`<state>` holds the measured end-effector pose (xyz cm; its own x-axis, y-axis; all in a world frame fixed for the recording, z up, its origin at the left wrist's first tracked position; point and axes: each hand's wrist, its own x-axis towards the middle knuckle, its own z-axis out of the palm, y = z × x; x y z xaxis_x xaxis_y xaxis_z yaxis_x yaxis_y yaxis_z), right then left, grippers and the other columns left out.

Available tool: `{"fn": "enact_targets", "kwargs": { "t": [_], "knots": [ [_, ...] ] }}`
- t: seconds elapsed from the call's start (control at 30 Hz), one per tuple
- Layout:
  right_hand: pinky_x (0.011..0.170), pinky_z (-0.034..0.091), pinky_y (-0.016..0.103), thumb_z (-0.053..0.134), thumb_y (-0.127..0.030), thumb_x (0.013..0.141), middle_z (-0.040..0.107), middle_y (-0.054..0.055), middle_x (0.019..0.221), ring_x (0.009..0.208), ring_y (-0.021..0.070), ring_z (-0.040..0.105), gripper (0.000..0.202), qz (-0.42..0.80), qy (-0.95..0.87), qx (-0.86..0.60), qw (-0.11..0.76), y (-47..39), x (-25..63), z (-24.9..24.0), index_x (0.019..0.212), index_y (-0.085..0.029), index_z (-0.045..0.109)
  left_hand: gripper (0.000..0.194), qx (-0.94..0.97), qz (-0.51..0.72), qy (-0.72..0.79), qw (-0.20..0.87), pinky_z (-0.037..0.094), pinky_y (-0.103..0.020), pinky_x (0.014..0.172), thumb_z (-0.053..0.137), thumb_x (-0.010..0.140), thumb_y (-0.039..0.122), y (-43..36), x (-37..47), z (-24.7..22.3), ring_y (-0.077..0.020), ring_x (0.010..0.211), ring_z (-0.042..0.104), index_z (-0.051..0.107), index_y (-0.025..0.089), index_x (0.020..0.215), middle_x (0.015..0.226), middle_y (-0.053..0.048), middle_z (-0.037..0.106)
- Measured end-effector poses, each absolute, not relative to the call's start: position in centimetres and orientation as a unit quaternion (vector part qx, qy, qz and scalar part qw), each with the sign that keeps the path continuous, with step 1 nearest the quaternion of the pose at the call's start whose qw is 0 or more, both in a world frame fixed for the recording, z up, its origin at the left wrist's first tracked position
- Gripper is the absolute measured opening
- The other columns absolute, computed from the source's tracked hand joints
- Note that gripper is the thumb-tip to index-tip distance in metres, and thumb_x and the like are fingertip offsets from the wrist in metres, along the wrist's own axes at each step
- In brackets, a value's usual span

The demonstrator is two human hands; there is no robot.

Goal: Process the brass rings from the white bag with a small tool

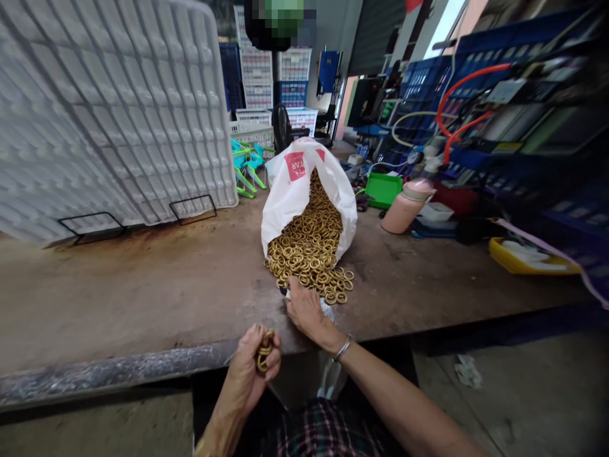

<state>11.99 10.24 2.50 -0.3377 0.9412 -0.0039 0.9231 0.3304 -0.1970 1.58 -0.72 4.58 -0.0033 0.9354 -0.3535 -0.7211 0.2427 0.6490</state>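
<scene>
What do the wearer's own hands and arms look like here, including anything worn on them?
The left hand and right hand appear ungloved, and both forearms are bare, with no sleeves in view. A silver-coloured bangle circles the right wrist; none shows on the left.

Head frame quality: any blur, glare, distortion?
All head view: bright opening at upper right nearly washed out; far right edge dark and soft; white ridged panels at left look stretched, likely wide-angle; pixelated patch at top; gold rings fairly readable.
</scene>
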Motion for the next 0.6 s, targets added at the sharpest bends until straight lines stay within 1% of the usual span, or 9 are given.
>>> {"fn": "enact_targets", "kwargs": {
  "t": [0.07, 0.1, 0.23, 0.3, 0.37, 0.47, 0.53, 0.6],
  "knots": [
    [0.065, 0.038, 0.028, 0.042, -0.021, 0.084, 0.064, 0.012, 0.088, 0.080, 0.0223, 0.061, 0.025, 0.064, -0.807, -0.586, 0.042, 10.8, 11.8, 2.2, 0.108, -0.015, 0.043, 0.026, 0.116, 0.603, 0.380, 0.691, 0.026, -0.015, 0.035, 0.065, 0.073, 0.034, -0.5, 1.3, 4.0, -0.0033, 0.041, 0.039, 0.046, 0.017, 0.069, 0.069, -0.001, 0.058],
    [0.066, 0.038, 0.029, 0.042, -0.021, 0.084, 0.064, 0.012, 0.088, 0.081, 0.0230, 0.061, 0.024, 0.056, -0.807, -0.587, 0.035, 11.0, 11.7, 2.1, 0.108, -0.015, 0.043, 0.025, 0.104, 0.604, 0.378, 0.694, 0.026, -0.015, 0.035, 0.066, 0.072, 0.032, -0.5, 1.1, 3.7, -0.0035, 0.042, 0.040, 0.047, 0.017, 0.070, 0.069, -0.001, 0.058],
    [0.064, 0.037, 0.028, 0.041, -0.013, 0.082, 0.065, 0.011, 0.086, 0.079, 0.0214, 0.062, 0.024, 0.042, -0.811, -0.583, 0.030, 11.4, 11.6, 1.7, 0.105, -0.017, 0.047, 0.021, 0.076, 0.598, 0.353, 0.716, 0.028, -0.014, 0.036, 0.069, 0.068, 0.025, -0.5, 0.5, 2.9, -0.0039, 0.043, 0.041, 0.052, 0.017, 0.079, 0.064, 0.002, 0.055],
    [0.062, 0.036, 0.026, 0.043, -0.011, 0.080, 0.065, 0.009, 0.082, 0.074, 0.0193, 0.062, 0.024, 0.056, -0.813, -0.577, 0.047, 11.4, 11.9, 1.7, 0.102, -0.018, 0.050, 0.022, 0.066, 0.600, 0.347, 0.718, 0.029, -0.014, 0.036, 0.071, 0.065, 0.023, -0.5, 0.2, 2.7, -0.0048, 0.046, 0.045, 0.054, 0.016, 0.078, 0.065, 0.001, 0.055],
    [0.062, 0.035, 0.025, 0.044, -0.013, 0.079, 0.065, 0.007, 0.080, 0.072, 0.0174, 0.061, 0.021, 0.082, -0.815, -0.567, 0.092, 11.4, 12.3, 1.7, 0.097, -0.018, 0.053, 0.022, 0.055, 0.605, 0.350, 0.713, 0.030, -0.014, 0.037, 0.073, 0.062, 0.021, -0.5, 0.1, 2.6, -0.0064, 0.053, 0.050, 0.054, 0.014, 0.072, 0.069, -0.001, 0.057],
    [0.065, 0.035, 0.023, 0.043, -0.017, 0.081, 0.064, 0.004, 0.081, 0.074, 0.0150, 0.058, 0.015, 0.159, -0.806, -0.531, 0.205, 11.2, 12.8, 1.8, 0.086, -0.019, 0.057, 0.025, 0.056, 0.609, 0.360, 0.704, 0.030, -0.013, 0.038, 0.074, 0.060, 0.020, -0.3, 0.2, 2.5, -0.0075, 0.059, 0.053, 0.052, 0.013, 0.071, 0.074, -0.002, 0.058],
    [0.065, 0.037, 0.022, 0.042, -0.021, 0.082, 0.063, 0.002, 0.077, 0.071, 0.0136, 0.056, 0.016, 0.247, -0.779, -0.504, 0.279, 10.7, 13.1, 1.8, 0.081, -0.018, 0.058, 0.027, 0.074, 0.617, 0.376, 0.688, 0.027, -0.012, 0.037, 0.074, 0.060, 0.023, -0.1, 0.4, 2.5, -0.0058, 0.054, 0.051, 0.051, 0.014, 0.071, 0.069, 0.001, 0.055],
    [0.063, 0.038, 0.022, 0.042, -0.024, 0.081, 0.061, 0.000, 0.070, 0.066, 0.0127, 0.053, 0.017, 0.338, -0.738, -0.482, 0.329, 10.0, 13.2, 2.0, 0.077, -0.017, 0.057, 0.030, 0.104, 0.627, 0.408, 0.656, 0.025, -0.012, 0.035, 0.073, 0.061, 0.029, 0.2, 0.8, 2.5, -0.0040, 0.047, 0.045, 0.049, 0.015, 0.072, 0.062, 0.005, 0.051]
  ]
}}
